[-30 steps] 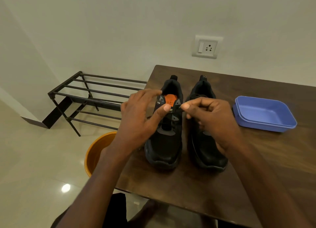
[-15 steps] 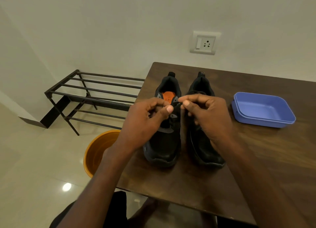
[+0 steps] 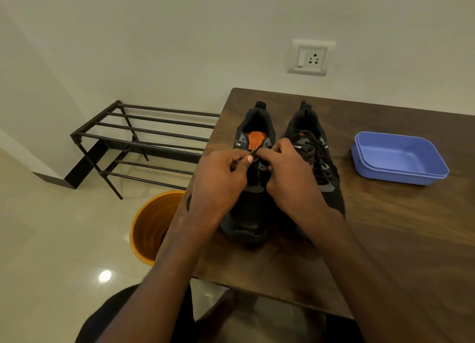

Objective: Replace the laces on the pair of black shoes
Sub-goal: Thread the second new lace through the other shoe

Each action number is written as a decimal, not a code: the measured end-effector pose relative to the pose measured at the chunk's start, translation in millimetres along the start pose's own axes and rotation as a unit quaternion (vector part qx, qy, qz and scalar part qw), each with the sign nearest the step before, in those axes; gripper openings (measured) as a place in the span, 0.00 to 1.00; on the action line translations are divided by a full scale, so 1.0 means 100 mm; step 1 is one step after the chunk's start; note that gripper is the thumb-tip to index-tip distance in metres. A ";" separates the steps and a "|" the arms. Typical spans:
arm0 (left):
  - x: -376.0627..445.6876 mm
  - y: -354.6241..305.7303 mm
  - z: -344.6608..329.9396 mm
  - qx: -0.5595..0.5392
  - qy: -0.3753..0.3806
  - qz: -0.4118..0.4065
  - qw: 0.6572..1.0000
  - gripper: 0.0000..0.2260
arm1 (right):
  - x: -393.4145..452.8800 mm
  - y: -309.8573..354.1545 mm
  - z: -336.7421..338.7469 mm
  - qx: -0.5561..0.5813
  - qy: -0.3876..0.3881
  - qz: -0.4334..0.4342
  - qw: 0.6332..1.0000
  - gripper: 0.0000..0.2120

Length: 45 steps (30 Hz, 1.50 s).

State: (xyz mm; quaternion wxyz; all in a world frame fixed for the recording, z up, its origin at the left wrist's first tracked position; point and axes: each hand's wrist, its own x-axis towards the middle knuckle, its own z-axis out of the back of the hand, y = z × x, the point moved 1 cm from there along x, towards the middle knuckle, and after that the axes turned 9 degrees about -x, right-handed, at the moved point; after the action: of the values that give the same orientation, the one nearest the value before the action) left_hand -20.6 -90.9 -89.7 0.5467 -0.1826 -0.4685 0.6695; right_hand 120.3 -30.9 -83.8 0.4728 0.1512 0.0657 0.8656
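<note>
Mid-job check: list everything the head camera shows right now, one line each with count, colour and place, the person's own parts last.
left shoe: 1, black with orange insole, on table, under both hands
right shoe: 1, black, laced, on table beside the left shoe
lace: 1, black, pinched between both hands over the left shoe
table: 1, dark brown wood, against the wall
container: 1, blue plastic, on table right of the shoes
bucket: 1, orange, on floor left of the table
shoe rack: 1, black metal, on floor by the wall
wall socket: 1, white, on wall above the table
left hand: 1, pinches the lace
right hand: 1, pinches the lace
</note>
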 end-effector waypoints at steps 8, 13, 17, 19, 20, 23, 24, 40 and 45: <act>0.00 -0.02 -0.06 0.113 0.023 -0.013 0.993 0.11 | 0.04 -0.14 0.04 0.032 -0.066 -0.013 0.997 0.16; 0.02 -0.07 0.01 0.115 0.007 -0.015 0.993 0.10 | 0.01 -0.19 0.06 0.094 -0.080 -0.046 0.991 0.14; 0.01 -0.04 -0.02 0.054 0.025 -0.008 0.998 0.10 | -0.02 -0.18 0.05 0.112 -0.081 -0.034 0.990 0.13; 0.02 -0.03 -0.01 0.012 0.000 0.002 1.000 0.09 | -0.01 -0.19 0.05 0.116 -0.078 -0.029 0.990 0.14; 0.03 -0.02 -0.01 0.002 -0.010 0.003 1.000 0.08 | 0.00 -0.20 0.05 0.118 -0.076 -0.030 0.990 0.14; 0.04 -0.01 -0.03 0.030 0.011 -0.006 0.999 0.09 | 0.01 -0.19 0.04 0.121 -0.069 -0.031 0.990 0.14; 0.03 -0.02 -0.04 0.054 0.020 -0.016 0.998 0.10 | 0.01 -0.19 0.04 0.122 -0.069 -0.030 0.990 0.14; 0.05 -0.11 0.03 0.140 0.057 -0.055 0.987 0.09 | 0.00 -0.21 0.05 0.136 -0.063 -0.034 0.988 0.14; 0.00 -0.13 -0.02 0.115 0.014 -0.070 0.991 0.07 | 0.00 -0.21 0.05 0.140 -0.066 -0.036 0.987 0.14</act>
State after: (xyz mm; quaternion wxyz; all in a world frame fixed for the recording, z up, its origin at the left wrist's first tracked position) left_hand -11.7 -90.9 -79.8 0.6166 -0.0947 -0.3922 0.6761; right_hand 138.1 -19.6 -84.7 0.4809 0.2704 0.1599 0.8185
